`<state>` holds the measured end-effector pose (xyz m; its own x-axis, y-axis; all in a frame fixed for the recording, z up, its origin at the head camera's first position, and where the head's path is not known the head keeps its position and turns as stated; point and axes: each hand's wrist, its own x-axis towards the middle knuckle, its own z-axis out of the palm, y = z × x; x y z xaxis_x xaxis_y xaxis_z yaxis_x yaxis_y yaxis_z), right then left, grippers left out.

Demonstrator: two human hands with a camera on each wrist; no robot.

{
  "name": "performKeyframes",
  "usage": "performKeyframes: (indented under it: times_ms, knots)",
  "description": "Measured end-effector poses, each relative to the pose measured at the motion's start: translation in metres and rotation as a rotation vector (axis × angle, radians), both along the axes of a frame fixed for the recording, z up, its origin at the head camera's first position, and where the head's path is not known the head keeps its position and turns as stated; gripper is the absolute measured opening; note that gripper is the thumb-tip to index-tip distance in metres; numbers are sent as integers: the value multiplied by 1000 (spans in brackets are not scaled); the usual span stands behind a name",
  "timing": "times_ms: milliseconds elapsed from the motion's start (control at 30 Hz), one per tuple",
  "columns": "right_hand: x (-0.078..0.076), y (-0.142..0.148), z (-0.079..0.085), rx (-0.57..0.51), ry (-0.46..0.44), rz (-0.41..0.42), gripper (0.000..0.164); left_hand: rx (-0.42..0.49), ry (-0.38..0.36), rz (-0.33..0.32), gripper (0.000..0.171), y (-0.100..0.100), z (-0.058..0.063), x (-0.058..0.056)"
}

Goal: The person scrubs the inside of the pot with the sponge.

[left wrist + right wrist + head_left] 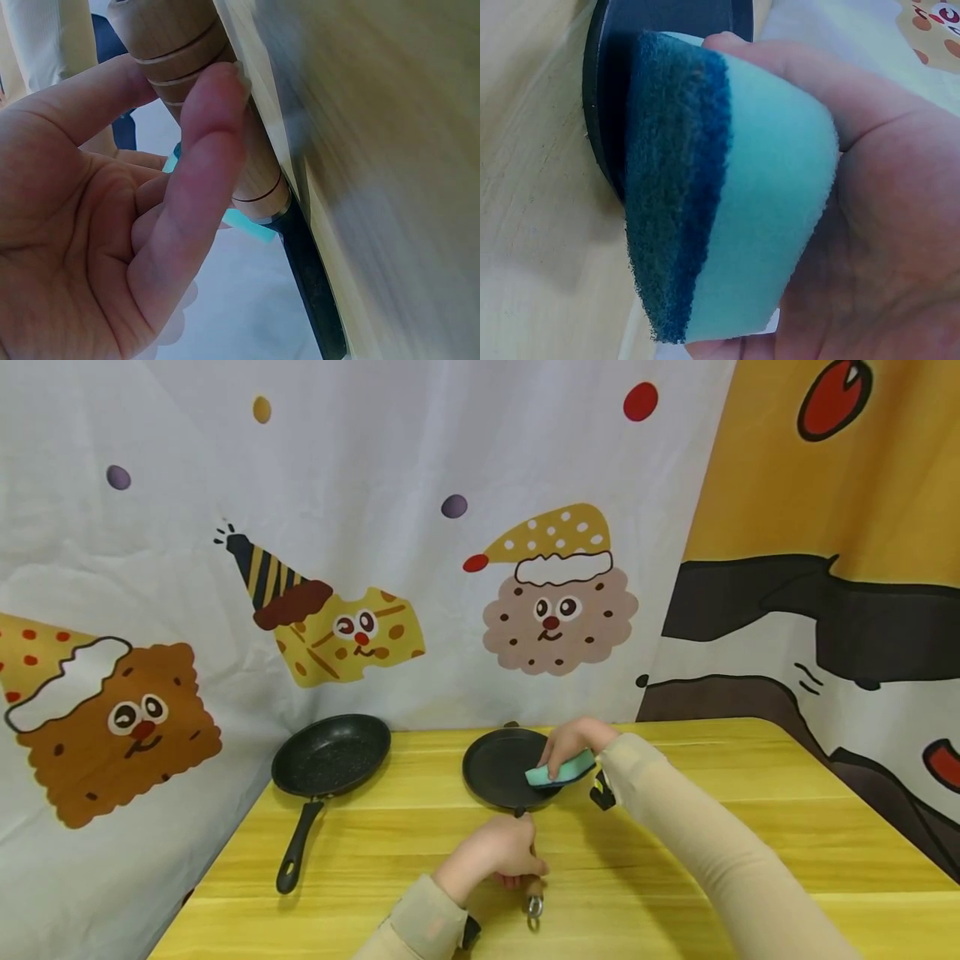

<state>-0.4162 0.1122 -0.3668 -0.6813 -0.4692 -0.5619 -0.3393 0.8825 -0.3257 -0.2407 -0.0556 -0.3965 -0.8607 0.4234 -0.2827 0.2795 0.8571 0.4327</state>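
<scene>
A shallow, flat black pan (497,770) lies on the table, its wooden handle (534,888) pointing toward the near side. My left hand (497,852) grips that handle; in the left wrist view, thumb and fingers lie about the grooved wood (176,34). In my right hand (576,743) is a light green sponge (562,770) with a dark blue scouring layer (676,172). It sits over the right part of the pan, scouring side down. The right wrist view shows the sponge pinched between thumb and fingers, the pan's rim (592,112) behind it.
A deeper black frying pan (333,756) stands at the table's left back corner, tilted, its black handle (298,852) toward the near side. Behind the wooden table (720,827) hangs a white curtain (360,460) with cartoon prints.
</scene>
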Motion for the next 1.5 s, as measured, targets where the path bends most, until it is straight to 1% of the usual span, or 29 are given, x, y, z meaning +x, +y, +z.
performKeyframes:
  times_ms: [133,267,400,567,633,800,867,1067,1300,1400,1500]
  knots:
    - [3,0,0,5,-2,11,43,11,-7,4,69,-1,0,1]
    - [8,-2,1,19,-10,12,41,18,-11,3,71,-1,0,1]
    - [12,-4,3,49,10,17,40,26,-13,5,70,-1,0,1]
    - [16,-4,4,71,29,19,39,28,-24,3,64,-1,0,0]
    - [17,-4,4,69,20,22,38,25,-27,-3,65,-1,0,0]
    - [20,-4,4,45,-20,29,37,25,-20,-12,72,-1,0,1]
    - [21,-5,4,32,-27,31,37,32,-18,-11,71,-2,1,2]
    - [26,-9,5,40,4,70,38,39,-24,-15,58,-3,0,1]
    - [29,-13,5,17,33,131,41,27,-13,-24,56,-2,1,1]
    - [32,-15,3,-3,46,151,41,20,-2,-27,60,-2,1,1]
    - [34,-17,2,-22,50,168,42,28,0,-24,53,-1,0,2]
